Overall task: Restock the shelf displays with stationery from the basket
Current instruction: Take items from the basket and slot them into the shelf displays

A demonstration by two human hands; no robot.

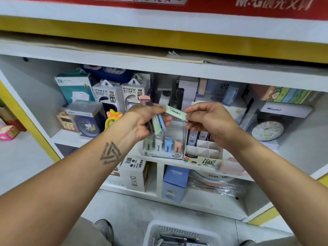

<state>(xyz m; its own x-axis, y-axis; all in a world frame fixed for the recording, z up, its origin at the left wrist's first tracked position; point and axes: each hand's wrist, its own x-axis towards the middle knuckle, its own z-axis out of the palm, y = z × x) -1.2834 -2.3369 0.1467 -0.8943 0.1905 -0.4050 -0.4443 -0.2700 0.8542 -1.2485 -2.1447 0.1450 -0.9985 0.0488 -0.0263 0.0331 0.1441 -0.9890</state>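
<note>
Two hands, left hand [142,121] gripping lead cases [157,125], right hand [207,121] pinching green case [175,113].

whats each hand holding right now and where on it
The left hand grips a bunch of pastel lead cases around their middles. The right hand pinches one end of a green lead case; the left thumb touches its other end.

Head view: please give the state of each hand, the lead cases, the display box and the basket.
Left hand: grips a bundle of cases.
Right hand: pinches the green case.
Green case: held in the air, tilted.
Display box: partly filled with upright cases.
Basket: on the floor, holds items.
</note>
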